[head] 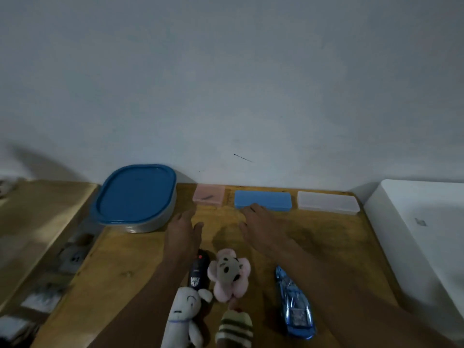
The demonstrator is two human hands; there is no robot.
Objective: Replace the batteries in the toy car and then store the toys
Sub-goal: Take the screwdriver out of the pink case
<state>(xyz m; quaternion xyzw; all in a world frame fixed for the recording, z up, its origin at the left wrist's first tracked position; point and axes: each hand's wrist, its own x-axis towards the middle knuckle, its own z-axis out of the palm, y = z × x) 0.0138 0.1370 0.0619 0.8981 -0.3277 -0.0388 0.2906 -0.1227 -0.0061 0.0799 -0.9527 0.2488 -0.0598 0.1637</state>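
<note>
A shiny blue toy car lies on the wooden table near the front edge, right of centre. A dark remote control lies beside a pink plush toy. In front of them are a white plush toy and a striped plush toy. My left hand is stretched flat over the table, fingers apart, holding nothing. My right hand reaches forward, its fingertips at the near edge of a blue flat case.
A large tub with a blue lid stands at the back left. A pink case and a clear case flank the blue case along the wall. A white box borders the table's right side. A second table stands at left.
</note>
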